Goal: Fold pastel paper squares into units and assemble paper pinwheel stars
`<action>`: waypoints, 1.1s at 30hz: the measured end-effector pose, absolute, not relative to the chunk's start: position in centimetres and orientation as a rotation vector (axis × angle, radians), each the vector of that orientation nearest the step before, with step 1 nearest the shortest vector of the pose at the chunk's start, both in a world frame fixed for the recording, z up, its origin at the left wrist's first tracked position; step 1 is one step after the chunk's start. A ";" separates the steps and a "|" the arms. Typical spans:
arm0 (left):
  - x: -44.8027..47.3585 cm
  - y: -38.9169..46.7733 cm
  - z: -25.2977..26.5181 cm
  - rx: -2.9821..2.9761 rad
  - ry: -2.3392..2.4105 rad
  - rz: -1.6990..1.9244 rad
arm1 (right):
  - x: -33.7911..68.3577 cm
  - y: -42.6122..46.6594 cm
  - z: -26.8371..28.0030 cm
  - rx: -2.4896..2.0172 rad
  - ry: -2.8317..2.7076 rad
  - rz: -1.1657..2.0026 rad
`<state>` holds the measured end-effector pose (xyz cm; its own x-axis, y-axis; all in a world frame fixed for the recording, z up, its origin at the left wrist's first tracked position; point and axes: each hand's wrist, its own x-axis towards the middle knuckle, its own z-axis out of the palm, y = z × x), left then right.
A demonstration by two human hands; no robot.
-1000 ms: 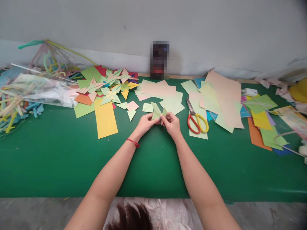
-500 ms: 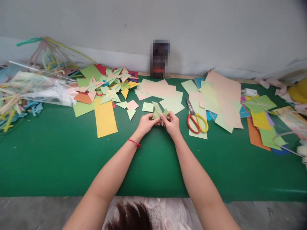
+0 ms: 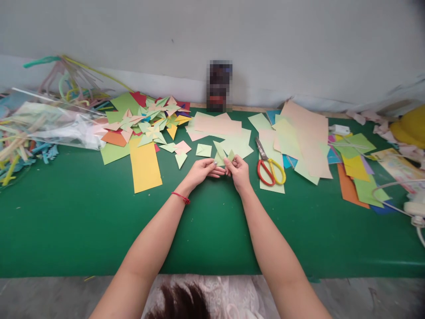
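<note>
Two hands point(image 3: 201, 172) point(image 3: 240, 173), right pinched, left loosely open, on folded green paper point(image 3: 219, 153), long tip away-left.

The lower part of the green folded paper point(image 3: 219, 155) is hidden by the fingers, and how firmly the left hand point(image 3: 201, 172) grips it cannot be told. Against the wall, a dark object point(image 3: 219, 86) is pixelated past recognition. The heaped paper strips point(image 3: 18, 146) run off the left edge; a yellow object point(image 3: 411, 126) — blurred too — is cut by the right.
</note>
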<state>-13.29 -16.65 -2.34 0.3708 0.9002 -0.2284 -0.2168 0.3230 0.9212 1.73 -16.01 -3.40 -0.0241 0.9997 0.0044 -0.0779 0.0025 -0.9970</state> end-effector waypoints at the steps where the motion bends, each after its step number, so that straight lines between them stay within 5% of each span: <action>1: -13.3 -16.7 -2.3 0.937 0.883 0.873 | 1.8 -16.0 -3.4 -1.130 -1.157 1.276; 33: -14.9 -16.7 -1.5 0.827 0.779 0.746 | 2.9 -16.5 -2.5 -0.910 -1.400 1.307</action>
